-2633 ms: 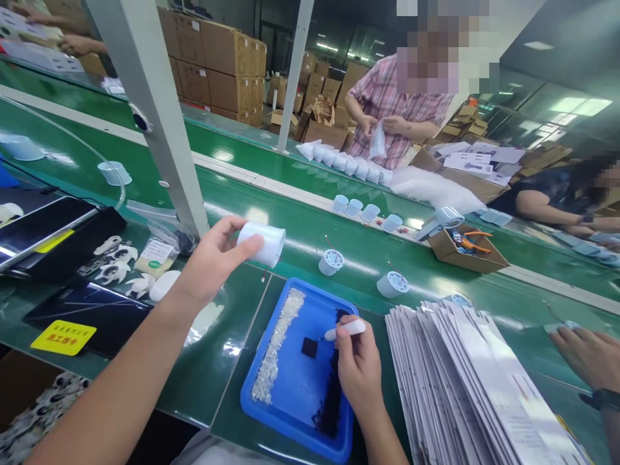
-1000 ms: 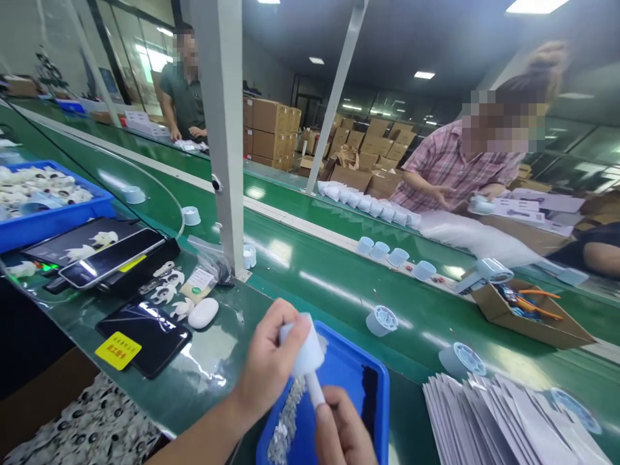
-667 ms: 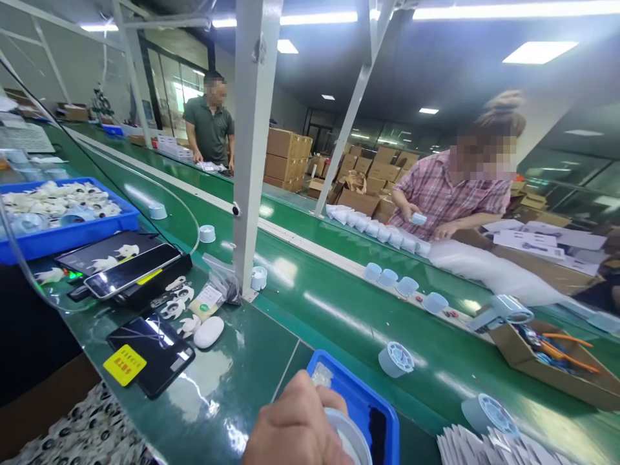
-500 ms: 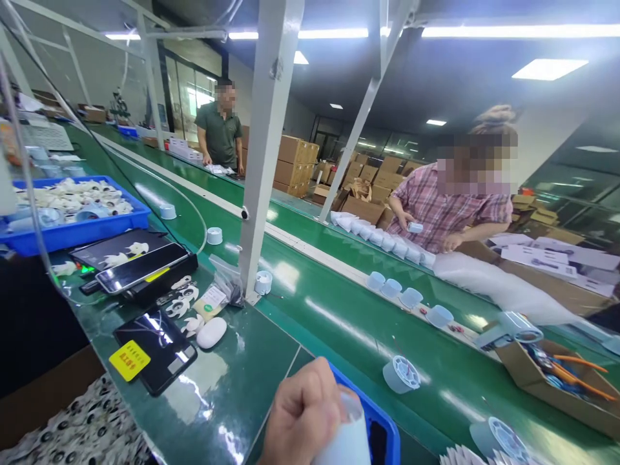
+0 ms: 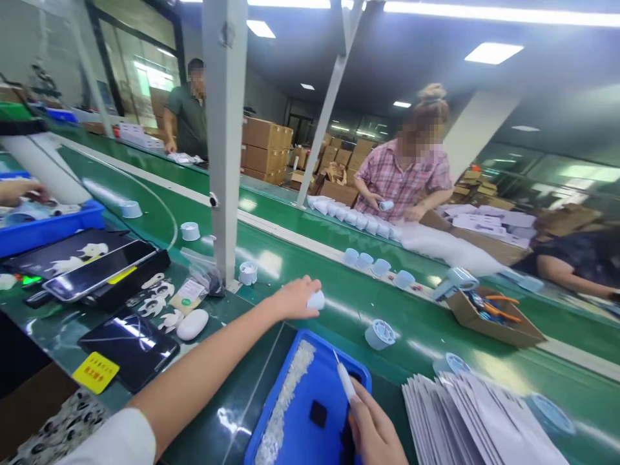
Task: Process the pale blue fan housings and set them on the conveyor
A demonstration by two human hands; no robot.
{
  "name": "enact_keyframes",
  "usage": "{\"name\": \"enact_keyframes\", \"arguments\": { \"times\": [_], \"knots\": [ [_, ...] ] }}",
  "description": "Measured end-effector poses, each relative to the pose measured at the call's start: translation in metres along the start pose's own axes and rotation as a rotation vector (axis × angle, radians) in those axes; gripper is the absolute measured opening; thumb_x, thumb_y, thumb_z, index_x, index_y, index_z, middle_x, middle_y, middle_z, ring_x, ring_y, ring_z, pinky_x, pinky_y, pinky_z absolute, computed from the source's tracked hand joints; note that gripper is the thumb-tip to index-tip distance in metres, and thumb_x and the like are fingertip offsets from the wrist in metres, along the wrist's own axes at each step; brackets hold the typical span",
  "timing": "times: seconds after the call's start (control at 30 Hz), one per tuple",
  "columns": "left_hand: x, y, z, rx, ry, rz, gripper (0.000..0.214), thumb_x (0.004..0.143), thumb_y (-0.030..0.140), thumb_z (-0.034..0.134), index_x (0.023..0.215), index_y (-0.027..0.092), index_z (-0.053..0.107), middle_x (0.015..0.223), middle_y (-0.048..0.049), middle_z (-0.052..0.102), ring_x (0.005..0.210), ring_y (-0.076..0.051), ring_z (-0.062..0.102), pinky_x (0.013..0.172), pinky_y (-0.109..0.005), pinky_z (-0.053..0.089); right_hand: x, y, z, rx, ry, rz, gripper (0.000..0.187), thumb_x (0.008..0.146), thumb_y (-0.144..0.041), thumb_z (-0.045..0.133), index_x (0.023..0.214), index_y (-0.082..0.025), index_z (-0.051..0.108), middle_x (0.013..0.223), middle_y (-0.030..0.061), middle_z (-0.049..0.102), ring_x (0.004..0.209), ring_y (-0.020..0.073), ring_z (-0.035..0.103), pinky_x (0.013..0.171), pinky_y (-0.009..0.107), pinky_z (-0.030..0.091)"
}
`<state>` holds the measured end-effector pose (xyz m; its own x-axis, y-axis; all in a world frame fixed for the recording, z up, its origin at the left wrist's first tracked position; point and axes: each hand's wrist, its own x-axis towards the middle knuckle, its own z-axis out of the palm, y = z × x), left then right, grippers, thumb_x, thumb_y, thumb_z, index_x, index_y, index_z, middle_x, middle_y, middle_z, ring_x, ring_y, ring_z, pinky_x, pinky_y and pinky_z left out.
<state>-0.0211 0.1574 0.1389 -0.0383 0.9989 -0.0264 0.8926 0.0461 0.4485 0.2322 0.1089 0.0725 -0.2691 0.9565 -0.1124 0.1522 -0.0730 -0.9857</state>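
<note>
My left hand reaches out over the green conveyor belt, its fingers closed around a small light-blue round plastic housing. Whether that part rests on the belt is hard to tell. Low in the view, my right hand grips a white pen-shaped tool with a thin pointed tip aimed up and left. Under this tool lies a blue tray holding a strip of whitish, clear-looking material and a small black square. Another light-blue housing stands on the belt to the right.
A white post rises left of my arm. Phones, white fan-like pieces and a white oval object lie on the left. A stack of white folded sheets and a cardboard box of tools stand right. Co-workers work across the belt.
The view has shifted right and down. My left hand, close to me before with a light-blue housing, now stretches over the belt. My right hand and its tool have come into view.
</note>
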Motion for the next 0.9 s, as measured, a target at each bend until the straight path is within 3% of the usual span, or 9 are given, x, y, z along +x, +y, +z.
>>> {"name": "enact_keyframes", "arguments": {
  "times": [0.07,0.2,0.27,0.37,0.47,0.6,0.7,0.8,0.9],
  "knots": [
    [0.025,-0.009,0.009,0.065,-0.064,0.016,0.047,0.074,0.03,0.075,0.115,0.017,0.057,0.128,-0.0151,0.05,0.117,-0.035,0.052,0.093,-0.048,0.046,0.005,-0.007,0.003,-0.068,-0.008,-0.042,0.06,0.071,-0.066,0.065,0.107,-0.019,0.072,0.093,0.009,0.07,0.083,0.0253,0.066,0.061,0.03,0.053],
    [0.047,-0.011,0.022,0.138,-0.141,0.043,0.046,0.084,0.043,0.069,0.119,0.015,0.06,0.124,-0.0125,0.057,0.11,-0.03,0.057,0.093,-0.051,0.047,0.016,-0.016,0.017,-0.103,-0.043,-0.176,0.038,0.081,-0.056,0.061,0.093,-0.02,0.063,0.064,-0.0007,0.057,0.052,0.0163,0.052,0.047,0.025,0.042],
    [0.046,-0.009,0.024,0.147,-0.107,0.072,0.045,0.089,0.047,0.062,0.121,0.016,0.06,0.122,-0.0118,0.059,0.112,-0.028,0.056,0.097,-0.05,0.044,0.023,-0.014,0.025,-0.03,-0.046,-0.232,0.034,0.082,-0.053,0.062,0.087,-0.02,0.059,0.067,0.0002,0.058,0.055,0.0163,0.054,0.051,0.026,0.045],
    [0.041,-0.012,0.018,0.145,0.05,0.089,0.043,0.096,0.044,0.048,0.132,0.021,0.055,0.135,-0.0092,0.052,0.129,-0.024,0.043,0.109,-0.04,0.034,0.034,-0.005,0.032,0.037,-0.039,-0.276,0.036,0.086,-0.057,0.056,0.089,-0.021,0.056,0.076,0.0031,0.062,0.065,0.0189,0.061,0.063,0.031,0.052],
    [0.032,-0.032,0.004,0.166,0.228,-0.027,0.042,0.1,0.037,0.037,0.136,0.023,0.053,0.146,-0.0085,0.04,0.138,-0.023,0.03,0.115,-0.037,0.025,0.041,0.006,0.033,0.065,-0.029,-0.304,0.036,0.089,-0.057,0.054,0.093,-0.021,0.055,0.084,0.005,0.063,0.068,0.0193,0.063,0.067,0.034,0.053],
    [0.014,-0.076,-0.015,0.227,0.275,-0.335,0.04,0.089,0.031,0.055,0.125,0.014,0.061,0.146,-0.0185,0.035,0.138,-0.042,0.024,0.112,-0.057,0.022,0.044,0.014,0.032,0.082,-0.058,-0.322,0.033,0.091,-0.054,0.054,0.094,-0.021,0.056,0.086,0.0057,0.064,0.068,0.0192,0.064,0.067,0.033,0.054],
    [0.0,-0.101,-0.019,0.239,0.194,-0.475,0.046,0.083,0.027,0.066,0.127,0.014,0.059,0.139,-0.019,0.043,0.131,-0.043,0.036,0.105,-0.064,0.029,0.044,0.014,0.033,0.076,-0.075,-0.332,0.032,0.092,-0.053,0.053,0.094,-0.021,0.055,0.084,0.0049,0.063,0.068,0.0189,0.064,0.066,0.032,0.054],
    [-0.007,-0.109,-0.018,0.205,0.135,-0.476,0.049,0.084,0.021,0.066,0.131,0.02,0.054,0.131,-0.0128,0.051,0.117,-0.033,0.052,0.097,-0.053,0.044,0.043,0.012,0.034,0.034,-0.078,-0.347,0.031,0.093,-0.052,0.05,0.094,-0.021,0.054,0.081,0.0035,0.062,0.068,0.0189,0.063,0.065,0.031,0.053],
    [-0.01,-0.099,-0.02,0.167,0.179,-0.433,0.045,0.082,0.014,0.061,0.127,0.02,0.06,0.122,-0.0137,0.052,0.11,-0.032,0.057,0.093,-0.044,0.047,0.041,0.007,0.031,-0.058,-0.071,-0.378,0.028,0.093,-0.049,0.051,0.087,-0.021,0.053,0.074,0.0013,0.059,0.066,0.0186,0.059,0.064,0.03,0.048]
  ]
}}
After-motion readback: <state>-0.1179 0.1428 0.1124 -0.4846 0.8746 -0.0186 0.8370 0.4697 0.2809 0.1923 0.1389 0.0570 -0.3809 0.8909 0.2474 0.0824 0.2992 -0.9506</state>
